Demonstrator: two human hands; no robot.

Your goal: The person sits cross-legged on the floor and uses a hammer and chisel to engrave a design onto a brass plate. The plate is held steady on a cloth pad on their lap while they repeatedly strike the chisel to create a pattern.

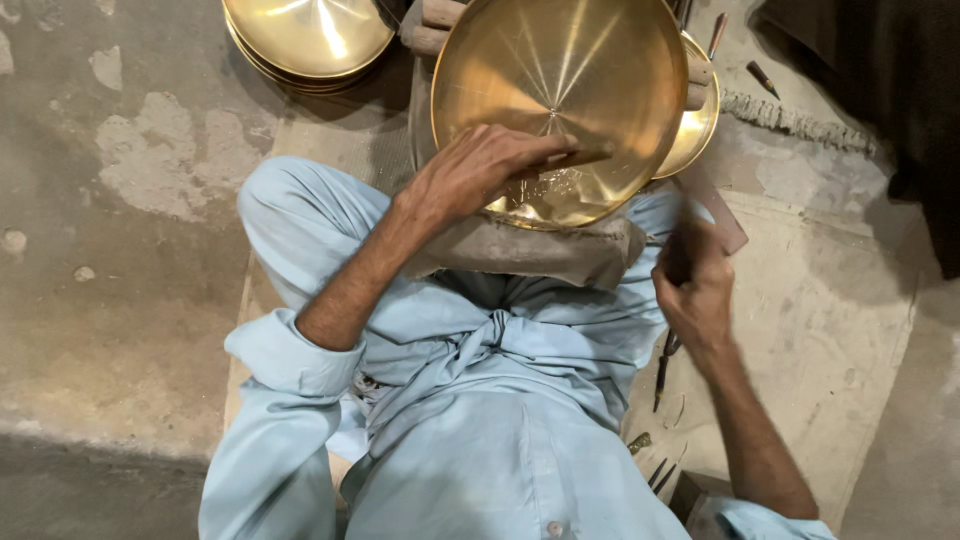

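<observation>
The fingers of the left hand (478, 168) are pressing together around a thin metal punch (580, 156), pinching it so its tip is lying against the inner face of a large brass plate (560, 90). The plate is tilting up on a cloth-covered block (540, 250) in the person's lap, its lower edge meeting the cloth. The right hand (695, 290) is curling shut around a dark tool handle (680, 255), blurred, hovering just beside the plate's lower right edge; what kind of tool it is cannot be told. A second brass plate (700, 120) is showing behind the first, at its right rim. A stack of brass plates (305, 40) is sitting on the concrete floor (120, 250) near the top edge, well apart from the hands. Small dark tools (662, 370) are lying on a mat (820, 330) by the right forearm.
</observation>
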